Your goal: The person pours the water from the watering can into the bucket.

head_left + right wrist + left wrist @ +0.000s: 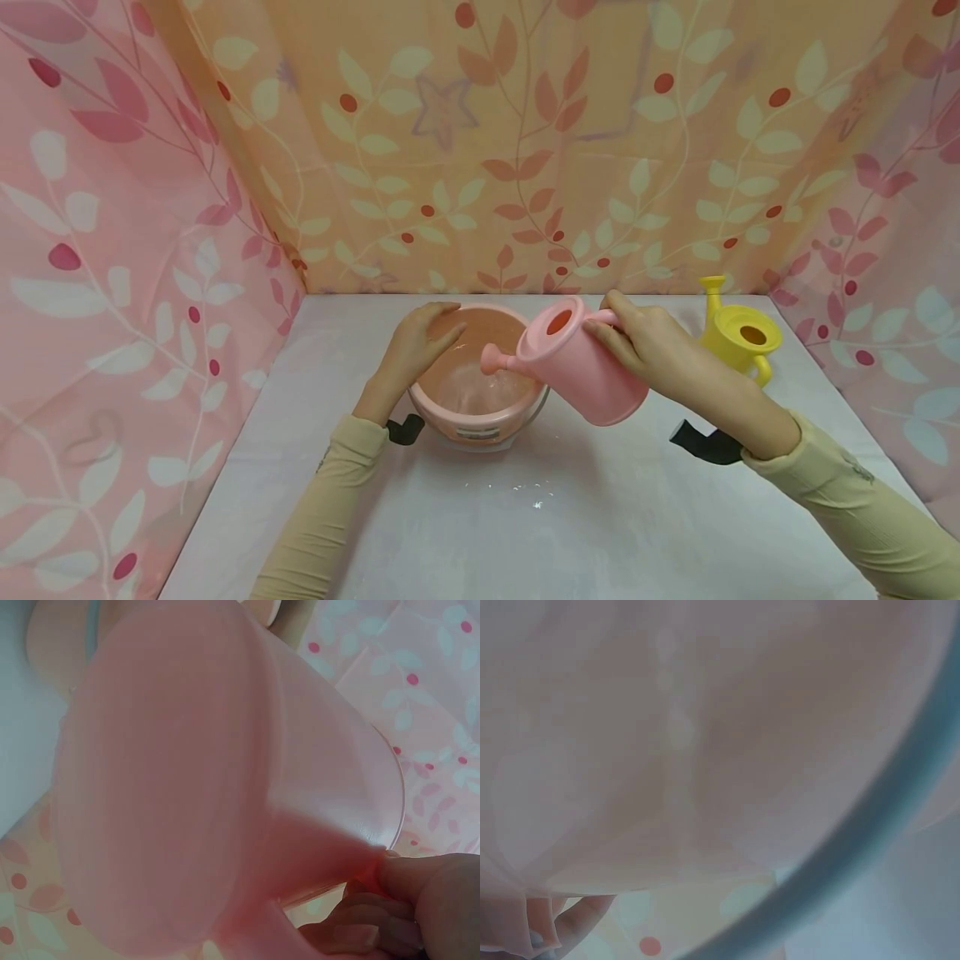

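A pink watering can (585,367), tilted toward the left, is held by its handle in my right hand (648,337). Its rose (493,358) hangs over the opening of a pale pink bucket (457,423). In the right wrist view the can's base (157,780) fills much of the picture, with fingers (405,885) curled at the handle. My left hand (412,342) grips the bucket's left rim. From the left wrist the bucket wall (667,750) looms close, crossed by a grey-blue bail handle (870,802); fingers (585,922) show by the rim.
A yellow watering can (742,333) stands at the back right, beyond my right forearm. Water drops (538,504) glisten on the white table (480,550) in front of the bucket. Patterned cloth walls (510,200) enclose the back and both sides.
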The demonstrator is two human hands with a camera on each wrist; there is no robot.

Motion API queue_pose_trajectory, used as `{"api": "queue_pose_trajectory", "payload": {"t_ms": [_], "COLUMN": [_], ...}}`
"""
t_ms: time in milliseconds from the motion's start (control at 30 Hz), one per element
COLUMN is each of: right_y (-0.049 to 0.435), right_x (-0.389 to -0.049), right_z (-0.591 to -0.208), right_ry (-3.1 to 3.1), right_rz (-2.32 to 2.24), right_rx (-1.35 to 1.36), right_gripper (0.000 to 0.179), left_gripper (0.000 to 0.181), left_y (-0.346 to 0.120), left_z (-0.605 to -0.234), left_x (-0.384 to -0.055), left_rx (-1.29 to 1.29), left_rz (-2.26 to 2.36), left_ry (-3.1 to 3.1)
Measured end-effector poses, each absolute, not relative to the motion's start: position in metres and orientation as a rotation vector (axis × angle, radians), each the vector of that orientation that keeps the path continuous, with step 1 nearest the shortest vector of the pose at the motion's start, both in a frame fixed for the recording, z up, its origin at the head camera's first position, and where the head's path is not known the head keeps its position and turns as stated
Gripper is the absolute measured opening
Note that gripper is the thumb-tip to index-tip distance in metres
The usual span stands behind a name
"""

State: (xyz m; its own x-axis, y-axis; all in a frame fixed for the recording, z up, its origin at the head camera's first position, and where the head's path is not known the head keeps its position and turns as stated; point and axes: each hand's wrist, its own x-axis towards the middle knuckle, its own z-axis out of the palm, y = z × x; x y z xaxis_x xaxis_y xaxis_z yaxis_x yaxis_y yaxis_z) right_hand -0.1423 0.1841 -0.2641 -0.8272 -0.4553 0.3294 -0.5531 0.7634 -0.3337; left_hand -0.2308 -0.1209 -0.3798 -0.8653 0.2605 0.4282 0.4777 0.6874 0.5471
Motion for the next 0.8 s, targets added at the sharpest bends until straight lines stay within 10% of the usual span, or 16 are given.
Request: {"api": "queue_pose_trajectory", "payload": {"t_ms": [800], "right_y": [0.1822], "right_x": [-0.1432], "right_z": [-0.263], "right_ry": [-2.748], "right_rz": [0.627], "right_rx": [0.81], "right_gripper": [0.027], "left_gripper": [0.042], "left_y": [-0.1219], "left_z": [-0.3829], "left_x": [-0.2322], "left_rx": [-0.594], "left_rz": [-0.995], "left_ry": [-2.569]}}
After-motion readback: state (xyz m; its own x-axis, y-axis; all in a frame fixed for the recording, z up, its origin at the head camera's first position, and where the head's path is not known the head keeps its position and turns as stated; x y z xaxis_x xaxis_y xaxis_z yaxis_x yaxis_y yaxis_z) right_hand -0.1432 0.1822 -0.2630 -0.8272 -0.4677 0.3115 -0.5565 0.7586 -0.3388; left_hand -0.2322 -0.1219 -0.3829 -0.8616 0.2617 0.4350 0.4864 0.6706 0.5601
